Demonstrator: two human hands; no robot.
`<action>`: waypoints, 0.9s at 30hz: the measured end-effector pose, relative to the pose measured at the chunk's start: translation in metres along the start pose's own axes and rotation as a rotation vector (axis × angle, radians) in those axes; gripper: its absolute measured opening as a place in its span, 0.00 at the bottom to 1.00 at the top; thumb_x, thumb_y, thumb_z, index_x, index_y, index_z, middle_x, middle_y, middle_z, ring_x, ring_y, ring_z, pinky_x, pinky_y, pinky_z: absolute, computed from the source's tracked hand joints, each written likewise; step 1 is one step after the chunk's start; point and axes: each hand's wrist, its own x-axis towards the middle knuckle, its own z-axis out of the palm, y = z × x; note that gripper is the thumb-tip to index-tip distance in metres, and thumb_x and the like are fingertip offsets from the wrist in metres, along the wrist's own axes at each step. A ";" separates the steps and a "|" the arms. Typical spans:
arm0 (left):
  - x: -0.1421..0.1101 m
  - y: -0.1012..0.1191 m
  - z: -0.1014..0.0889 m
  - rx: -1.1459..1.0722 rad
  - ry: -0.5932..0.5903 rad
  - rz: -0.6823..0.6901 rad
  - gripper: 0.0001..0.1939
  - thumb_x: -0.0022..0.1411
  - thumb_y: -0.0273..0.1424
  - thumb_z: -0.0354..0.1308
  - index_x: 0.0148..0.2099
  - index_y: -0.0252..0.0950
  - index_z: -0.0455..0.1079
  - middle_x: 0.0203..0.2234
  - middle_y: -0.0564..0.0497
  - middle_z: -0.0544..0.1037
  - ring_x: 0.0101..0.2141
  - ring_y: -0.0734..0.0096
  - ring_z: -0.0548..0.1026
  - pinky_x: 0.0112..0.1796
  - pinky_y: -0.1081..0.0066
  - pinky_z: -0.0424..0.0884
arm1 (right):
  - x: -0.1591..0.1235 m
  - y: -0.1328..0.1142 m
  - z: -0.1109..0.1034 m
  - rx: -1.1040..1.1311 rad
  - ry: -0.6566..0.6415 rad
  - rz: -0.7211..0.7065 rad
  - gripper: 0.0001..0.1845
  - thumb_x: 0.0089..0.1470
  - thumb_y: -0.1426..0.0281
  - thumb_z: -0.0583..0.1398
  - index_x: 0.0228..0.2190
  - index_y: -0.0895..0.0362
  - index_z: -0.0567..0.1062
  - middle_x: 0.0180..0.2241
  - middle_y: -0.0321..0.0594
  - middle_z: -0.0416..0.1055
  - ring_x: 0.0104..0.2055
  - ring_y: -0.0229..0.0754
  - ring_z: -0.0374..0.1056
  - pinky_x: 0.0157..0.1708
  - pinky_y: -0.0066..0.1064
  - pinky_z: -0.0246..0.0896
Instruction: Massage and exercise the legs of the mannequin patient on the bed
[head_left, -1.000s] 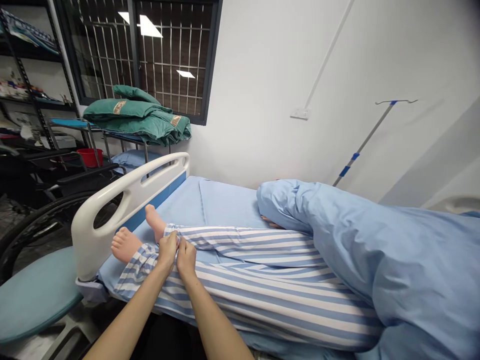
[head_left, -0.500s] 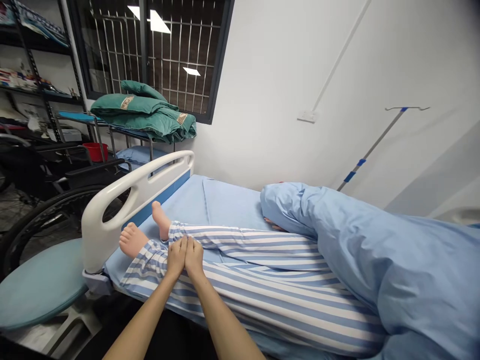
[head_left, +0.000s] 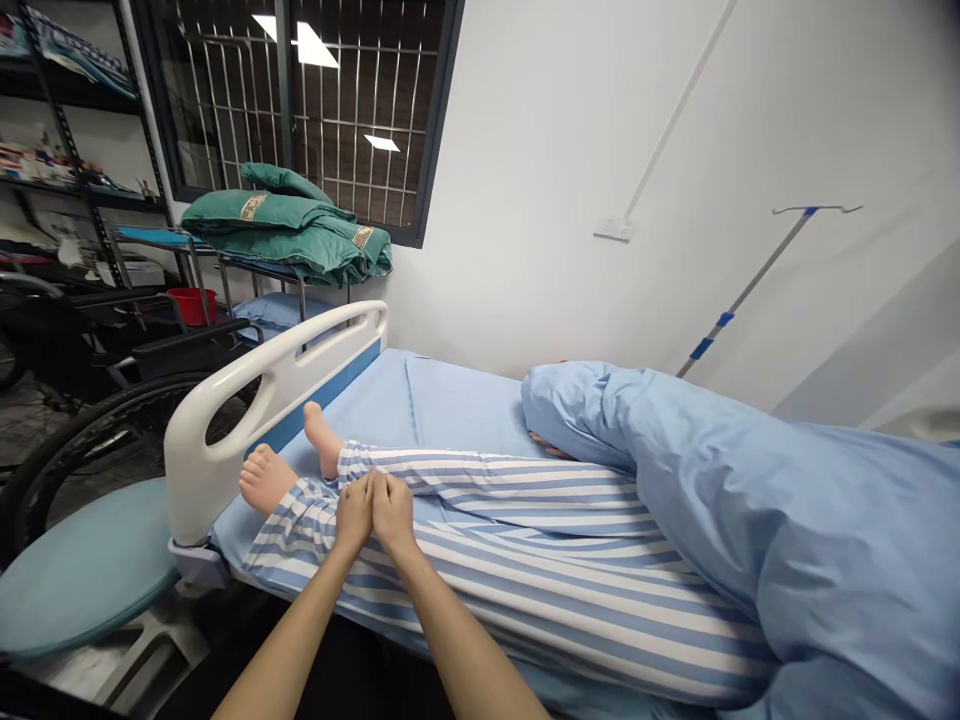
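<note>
My left hand (head_left: 355, 513) and my right hand (head_left: 392, 513) are side by side, touching along their inner edges, backs up. Both are closed, with the fingers curled under and out of sight, so I cannot tell what they hold. They are over the lower legs in blue-and-white striped trousers (head_left: 525, 580). Two bare feet, a near foot (head_left: 264, 480) and a far foot (head_left: 322, 440), stick out of the trouser cuffs to the left of my hands. A light blue quilt (head_left: 720, 480) covers the upper part of the lying body, and a bit of a hand shows at its edge.
The bed's footboard (head_left: 225, 400) rises left of the feet. Beside it stand a round teal stool (head_left: 82, 565) and a black wheelchair (head_left: 82, 350). Folded green bedding (head_left: 292, 225) lies on a rack under the window. A drip pole (head_left: 742, 295) leans at the right.
My closed hands have shifted very slightly to the right and stay together over the lower legs. The view has also moved a little.
</note>
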 end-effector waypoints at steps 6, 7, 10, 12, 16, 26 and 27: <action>-0.001 0.000 0.002 0.038 0.009 0.000 0.21 0.61 0.39 0.37 0.25 0.36 0.65 0.20 0.49 0.73 0.23 0.72 0.68 0.29 0.73 0.60 | -0.012 0.022 0.006 -0.086 0.042 0.029 0.22 0.57 0.65 0.45 0.20 0.57 0.70 0.22 0.40 0.71 0.24 0.38 0.63 0.25 0.28 0.47; -0.001 -0.001 0.002 0.046 0.006 -0.007 0.21 0.61 0.39 0.37 0.25 0.36 0.65 0.20 0.49 0.73 0.24 0.72 0.68 0.30 0.72 0.60 | -0.011 0.022 0.006 -0.089 0.039 0.031 0.22 0.57 0.65 0.45 0.20 0.57 0.70 0.22 0.41 0.72 0.24 0.38 0.64 0.25 0.28 0.47; 0.001 -0.003 0.004 0.058 -0.010 -0.006 0.20 0.60 0.38 0.38 0.27 0.36 0.67 0.25 0.46 0.76 0.28 0.70 0.71 0.33 0.72 0.62 | -0.008 0.022 0.007 -0.063 0.043 0.034 0.22 0.57 0.65 0.45 0.20 0.57 0.71 0.23 0.41 0.72 0.24 0.39 0.64 0.25 0.28 0.48; 0.004 0.001 0.003 0.073 -0.015 -0.022 0.19 0.59 0.37 0.40 0.29 0.36 0.68 0.28 0.45 0.77 0.30 0.68 0.72 0.34 0.71 0.62 | -0.006 0.023 0.008 -0.031 0.060 0.043 0.23 0.57 0.65 0.45 0.19 0.57 0.71 0.22 0.41 0.72 0.24 0.39 0.64 0.24 0.28 0.48; 0.012 0.021 -0.003 0.052 0.016 -0.104 0.20 0.59 0.38 0.38 0.23 0.37 0.65 0.24 0.47 0.75 0.27 0.68 0.70 0.31 0.71 0.61 | -0.002 0.028 0.008 0.060 0.078 0.048 0.24 0.57 0.64 0.44 0.18 0.58 0.70 0.21 0.40 0.71 0.24 0.39 0.63 0.24 0.28 0.50; -0.008 0.030 0.015 -0.228 0.141 -0.175 0.15 0.55 0.38 0.42 0.20 0.38 0.56 0.15 0.55 0.64 0.20 0.75 0.62 0.25 0.74 0.58 | -0.004 0.024 -0.003 0.249 0.091 0.109 0.26 0.57 0.58 0.46 0.16 0.59 0.66 0.17 0.37 0.66 0.20 0.36 0.58 0.21 0.26 0.49; -0.012 0.029 0.016 -0.207 0.131 -0.139 0.15 0.55 0.38 0.42 0.20 0.38 0.56 0.15 0.55 0.64 0.21 0.75 0.62 0.26 0.74 0.58 | -0.004 0.023 -0.003 0.244 0.097 0.112 0.26 0.57 0.58 0.46 0.16 0.59 0.66 0.16 0.36 0.65 0.20 0.35 0.57 0.20 0.26 0.49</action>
